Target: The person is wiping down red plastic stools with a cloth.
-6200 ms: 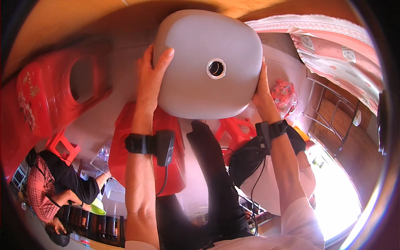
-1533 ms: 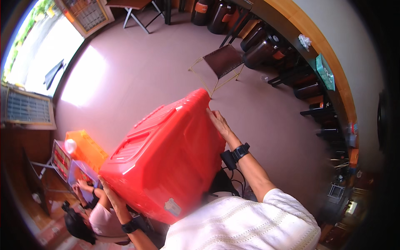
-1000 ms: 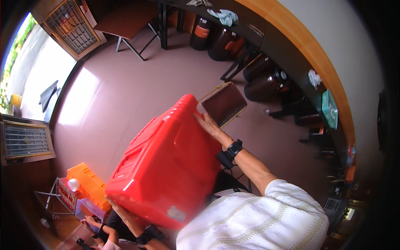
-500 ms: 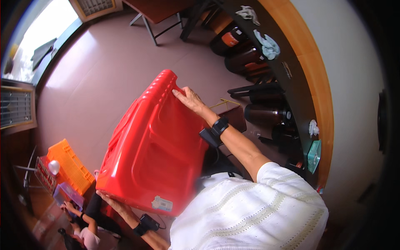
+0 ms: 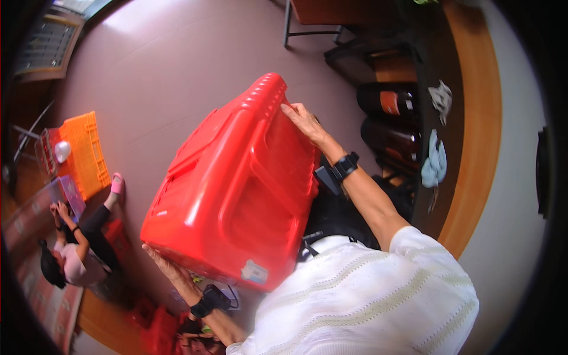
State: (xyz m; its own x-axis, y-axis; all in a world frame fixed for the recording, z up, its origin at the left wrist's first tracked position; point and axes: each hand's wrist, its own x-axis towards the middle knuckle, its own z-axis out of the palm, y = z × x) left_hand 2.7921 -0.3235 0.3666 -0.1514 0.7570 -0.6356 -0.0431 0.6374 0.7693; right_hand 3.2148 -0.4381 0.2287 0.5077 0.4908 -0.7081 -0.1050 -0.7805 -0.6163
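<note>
Tilted in front of me is a large red plastic bin (image 5: 236, 195), with ribbed sides, a row of small bumps along its far edge and a torn paper sticker near its lower corner. My right hand (image 5: 307, 125) grips the upper right edge, its thumb on the outside and its other fingers mostly hidden. At the lower left corner, my left hand (image 5: 168, 269) supports the bin from below, its fingers partly covered. The inside of the bin is hidden from this view.
At left a seated person (image 5: 77, 260) works beside an orange crate (image 5: 83, 157) and a purple container (image 5: 72, 195). Dark bottles (image 5: 387, 103) lie on a rack at right, near a ledge with cloths (image 5: 435, 163). A table (image 5: 322, 12) stands beyond; red items (image 5: 160, 334) lie low left.
My view has turned, so the room swings round and more of the seated person shows. The bin sits slightly higher and further right in view, both hands keeping their hold.
</note>
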